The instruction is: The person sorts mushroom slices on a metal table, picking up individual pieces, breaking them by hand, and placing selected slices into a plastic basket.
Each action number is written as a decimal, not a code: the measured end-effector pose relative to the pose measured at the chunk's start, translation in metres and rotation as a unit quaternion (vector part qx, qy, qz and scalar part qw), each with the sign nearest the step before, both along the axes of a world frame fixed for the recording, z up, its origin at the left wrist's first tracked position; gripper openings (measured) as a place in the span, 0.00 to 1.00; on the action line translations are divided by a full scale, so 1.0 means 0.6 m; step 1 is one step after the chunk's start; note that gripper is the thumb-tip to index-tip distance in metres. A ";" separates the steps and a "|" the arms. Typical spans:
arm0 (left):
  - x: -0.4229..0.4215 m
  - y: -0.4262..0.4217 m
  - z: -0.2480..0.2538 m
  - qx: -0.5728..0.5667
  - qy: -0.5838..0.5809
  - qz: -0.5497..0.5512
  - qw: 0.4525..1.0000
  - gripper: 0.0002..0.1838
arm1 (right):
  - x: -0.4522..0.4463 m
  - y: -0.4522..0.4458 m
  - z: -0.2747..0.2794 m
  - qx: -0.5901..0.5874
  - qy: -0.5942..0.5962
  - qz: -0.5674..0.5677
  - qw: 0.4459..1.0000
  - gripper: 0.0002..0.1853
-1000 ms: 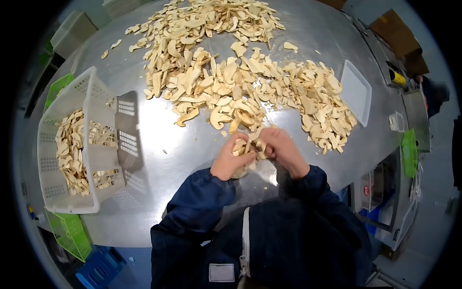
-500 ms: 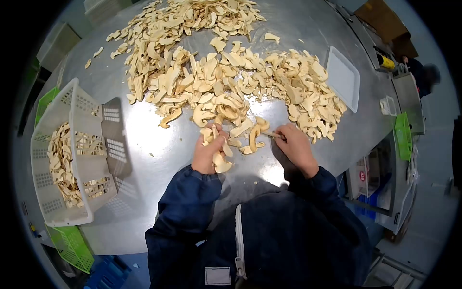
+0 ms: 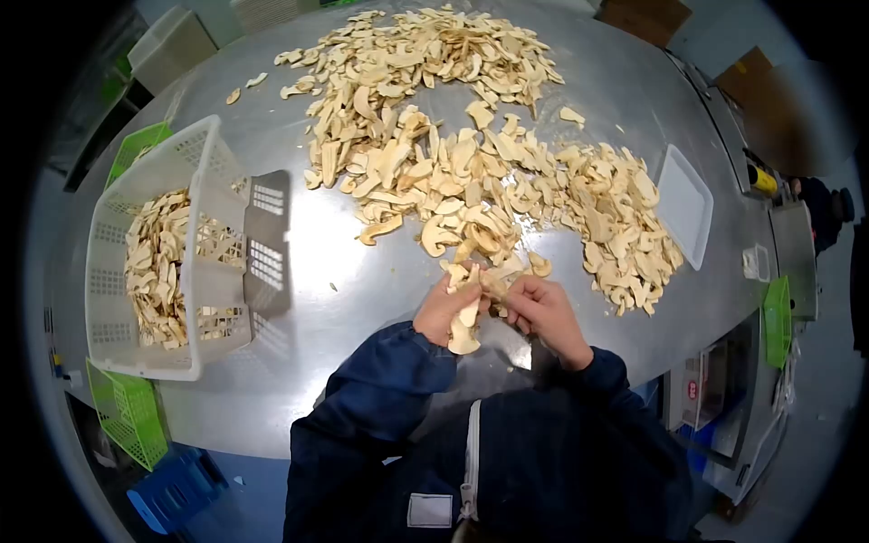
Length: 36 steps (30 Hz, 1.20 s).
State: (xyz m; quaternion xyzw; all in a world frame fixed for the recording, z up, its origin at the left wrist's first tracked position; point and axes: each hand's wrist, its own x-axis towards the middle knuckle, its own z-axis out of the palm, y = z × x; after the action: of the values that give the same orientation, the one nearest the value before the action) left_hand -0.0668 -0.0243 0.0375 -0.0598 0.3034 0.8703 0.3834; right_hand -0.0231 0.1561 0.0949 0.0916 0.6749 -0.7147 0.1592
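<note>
My left hand [image 3: 441, 308] is closed around several pale mushroom slices [image 3: 465, 330], one hanging down below the thumb. Beside it, my right hand [image 3: 543, 317] pinches a mushroom slice at the left hand's fingertips; the fingers partly hide this slice. Just beyond both hands spreads a large pile of sliced mushrooms [image 3: 462, 176] on the metal table [image 3: 339, 271]. A loose curved slice [image 3: 539, 264] lies close to the right hand's fingers.
At the left stands a white perforated basket [image 3: 204, 262] partly filled with slices. A white tray [image 3: 685, 208] lies on the right, beyond the pile. Green baskets [image 3: 127, 412] sit by the table edge. Another person [image 3: 819, 213] is at the far right.
My right hand has moved left to meet my left hand. The curved slices that lay between the hands have left that spot. The whole view has shifted, with the scene lying further right.
</note>
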 end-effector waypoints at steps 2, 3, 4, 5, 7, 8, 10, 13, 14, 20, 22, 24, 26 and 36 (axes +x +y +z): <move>0.002 0.005 0.012 -0.051 0.021 0.005 0.998 0.21 | -0.001 -0.009 0.006 0.033 -0.004 0.023 0.999 0.08; 0.003 0.003 0.016 -0.048 0.027 0.002 0.998 0.21 | 0.001 -0.011 0.009 0.050 -0.008 0.033 0.998 0.08; 0.002 0.003 0.019 -0.045 0.034 -0.002 0.998 0.21 | 0.002 -0.011 0.010 0.066 -0.010 0.041 0.997 0.08; 0.001 0.003 0.021 -0.042 0.042 -0.006 0.998 0.21 | 0.003 -0.010 0.011 0.079 0.012 0.054 0.995 0.08; 0.003 0.003 0.023 -0.047 0.025 -0.008 0.999 0.20 | 0.006 -0.008 0.011 0.102 0.058 0.079 0.990 0.07; 0.005 0.003 0.024 -0.050 0.017 -0.009 0.999 0.20 | 0.006 -0.007 0.008 0.087 0.060 0.070 0.992 0.06; 0.002 0.001 0.021 -0.016 -0.030 0.002 0.999 0.20 | 0.005 -0.008 -0.001 0.054 0.064 0.054 0.995 0.05; -0.006 0.000 0.026 -0.007 -0.058 0.031 0.998 0.20 | 0.005 -0.007 0.014 0.061 0.029 0.089 0.994 0.13; -0.011 -0.003 0.029 -0.014 -0.058 0.050 0.997 0.20 | 0.004 0.003 0.028 0.052 -0.052 0.184 0.980 0.23; -0.041 -0.045 0.049 -0.083 0.073 0.120 0.987 0.17 | -0.016 0.056 -0.003 0.158 0.008 0.003 0.987 0.21; -0.038 -0.092 0.119 -0.153 0.161 0.195 0.955 0.19 | -0.024 0.084 -0.026 0.127 0.061 -0.036 0.989 0.16; -0.022 -0.164 0.221 -0.213 0.263 0.330 0.881 0.19 | -0.035 0.101 0.003 0.119 0.083 -0.021 0.989 0.14; -0.012 -0.228 0.291 -0.287 0.359 0.483 0.745 0.17 | -0.041 0.108 0.001 0.121 0.106 -0.008 0.987 0.13; -0.033 -0.465 0.332 -0.893 0.345 0.290 0.025 0.27 | -0.112 0.087 0.015 0.323 0.235 -0.024 0.916 0.07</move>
State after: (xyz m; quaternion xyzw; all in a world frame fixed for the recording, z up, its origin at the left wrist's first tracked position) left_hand -0.0864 -0.3036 0.2367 -0.1318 0.8992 -0.1170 -0.4005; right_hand -0.0901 0.2081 0.1036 -0.0161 0.8846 -0.4623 -0.0595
